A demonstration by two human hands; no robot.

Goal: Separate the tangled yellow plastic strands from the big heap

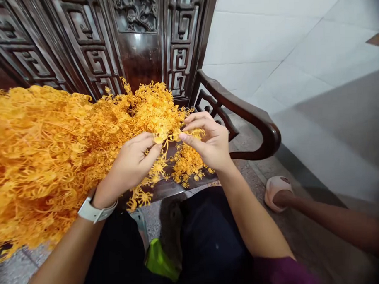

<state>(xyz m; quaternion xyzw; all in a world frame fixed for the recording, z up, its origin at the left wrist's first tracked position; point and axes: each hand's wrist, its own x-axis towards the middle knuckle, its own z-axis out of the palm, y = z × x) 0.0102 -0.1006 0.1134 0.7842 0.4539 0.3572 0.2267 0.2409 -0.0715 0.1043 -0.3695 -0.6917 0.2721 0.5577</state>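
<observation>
A large heap of orange-yellow branching, curly plant-like strands (50, 155) fills the left of my view and lies over a dark wooden seat. My left hand (130, 167) pinches a tuft of these strands between thumb and fingers. My right hand (208, 141) grips the same tuft from the other side, with its fingertips close to my left hand. Smaller loose sprigs (187, 165) hang below my right hand. A white watch (95, 209) circles my left wrist. The seat under the heap is mostly hidden.
A dark carved wooden chair back (139, 40) rises behind the heap, and a curved wooden armrest (247, 119) runs to the right. A white tiled wall (282, 51) stands behind. A leg with a pink slipper (278, 192) reaches in at right, and a green object (159, 261) lies below my lap.
</observation>
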